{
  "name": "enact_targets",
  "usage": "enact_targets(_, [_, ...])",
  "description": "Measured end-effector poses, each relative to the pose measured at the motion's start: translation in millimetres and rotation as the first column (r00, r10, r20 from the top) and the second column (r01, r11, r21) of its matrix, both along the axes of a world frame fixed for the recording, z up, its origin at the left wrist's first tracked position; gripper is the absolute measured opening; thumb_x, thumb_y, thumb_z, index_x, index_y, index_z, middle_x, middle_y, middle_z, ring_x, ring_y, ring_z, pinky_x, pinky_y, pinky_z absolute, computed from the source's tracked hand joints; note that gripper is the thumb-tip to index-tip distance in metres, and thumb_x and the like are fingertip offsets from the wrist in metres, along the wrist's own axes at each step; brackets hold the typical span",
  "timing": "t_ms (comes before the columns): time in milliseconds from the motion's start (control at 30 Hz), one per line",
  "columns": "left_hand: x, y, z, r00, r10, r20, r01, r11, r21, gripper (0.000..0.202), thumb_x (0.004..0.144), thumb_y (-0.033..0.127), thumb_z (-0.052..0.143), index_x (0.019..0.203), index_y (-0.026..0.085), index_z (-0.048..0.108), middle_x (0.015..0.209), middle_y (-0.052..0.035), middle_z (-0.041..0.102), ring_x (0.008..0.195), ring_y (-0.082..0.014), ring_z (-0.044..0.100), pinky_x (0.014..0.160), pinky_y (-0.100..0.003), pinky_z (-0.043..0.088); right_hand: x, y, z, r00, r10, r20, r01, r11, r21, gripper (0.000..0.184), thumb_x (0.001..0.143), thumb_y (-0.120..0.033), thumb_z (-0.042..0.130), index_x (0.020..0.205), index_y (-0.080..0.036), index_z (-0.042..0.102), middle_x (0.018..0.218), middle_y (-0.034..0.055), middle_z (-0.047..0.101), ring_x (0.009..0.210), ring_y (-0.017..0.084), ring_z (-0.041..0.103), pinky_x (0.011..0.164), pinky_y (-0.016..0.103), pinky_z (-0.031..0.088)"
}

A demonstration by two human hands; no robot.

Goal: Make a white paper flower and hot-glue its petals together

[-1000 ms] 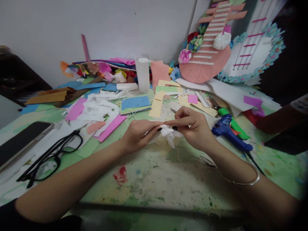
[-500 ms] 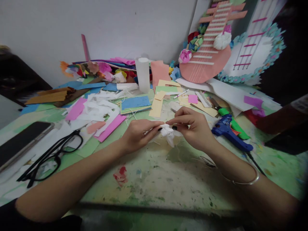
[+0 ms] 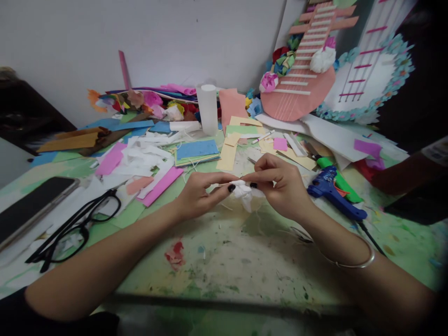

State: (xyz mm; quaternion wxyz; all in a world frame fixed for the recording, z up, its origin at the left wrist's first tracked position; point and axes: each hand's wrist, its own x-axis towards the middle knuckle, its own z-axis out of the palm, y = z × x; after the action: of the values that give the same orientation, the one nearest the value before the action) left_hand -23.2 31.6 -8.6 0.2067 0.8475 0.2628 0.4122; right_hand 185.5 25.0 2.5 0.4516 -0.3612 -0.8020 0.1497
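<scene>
A small white crepe-paper flower (image 3: 242, 193) is held above the table between my two hands, its petals hanging downward. My left hand (image 3: 203, 193) pinches its left edge between thumb and fingertips. On the other side, my right hand (image 3: 283, 186) pinches the top right of the same flower, with a strip of the white paper running behind the thumb. The fingertips of both hands nearly meet over the flower. A blue hot glue gun (image 3: 336, 193) lies to the right of my right hand.
White paper strips (image 3: 143, 156) and a blue paper stack (image 3: 197, 148) lie beyond my left hand. Glasses (image 3: 75, 231) and a phone (image 3: 33, 210) rest at left. A white paper roll (image 3: 209, 109) stands at the back. A decorated pink paper guitar (image 3: 299, 91) leans against the wall.
My left thumb has shifted slightly up and is pressed against the flower, which has tilted a little. Both hands keep their hold in nearly the same place.
</scene>
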Motion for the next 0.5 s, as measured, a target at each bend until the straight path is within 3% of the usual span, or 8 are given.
enact_targets(167, [0.7,1.0,-2.9,0.999,-0.033,0.034,0.040,0.974,-0.221,0.040,0.069,0.027,0.076,0.106,0.016,0.068,0.103,-0.0115,0.072,0.091,-0.0204,0.068,0.080,-0.027,0.054,1.4,0.9,1.4,1.000,-0.029,0.011,0.029,0.999,-0.012,0.034,0.072,-0.002,0.051,0.081,-0.023,0.077,0.070,0.0008,0.050,0.065,0.012,0.050,0.058,0.026,0.039])
enact_targets(300, [6.7,0.0,-5.5,0.987,0.043,0.155,0.029,0.902,-0.431,0.026,0.073,0.027,0.071,0.095,0.013,0.071,0.096,-0.0106,0.074,0.085,-0.0193,0.069,0.077,-0.028,0.056,1.0,0.2,1.8,0.997,-0.042,0.060,0.044,0.998,-0.044,0.033,0.073,-0.003,0.053,0.084,-0.023,0.076,0.073,0.0015,0.055,0.066,0.012,0.051,0.058,0.026,0.039])
enact_targets(500, [7.4,2.7,-1.9,0.984,0.150,0.094,-0.070,0.818,-0.571,0.023,0.069,0.027,0.073,0.088,0.013,0.074,0.089,-0.0084,0.074,0.080,-0.0195,0.069,0.069,-0.028,0.056,9.0,6.8,4.7,0.983,-0.090,0.158,0.094,0.995,-0.020,0.020,0.074,-0.009,0.062,0.081,-0.020,0.077,0.076,0.0030,0.059,0.064,0.012,0.051,0.057,0.027,0.038])
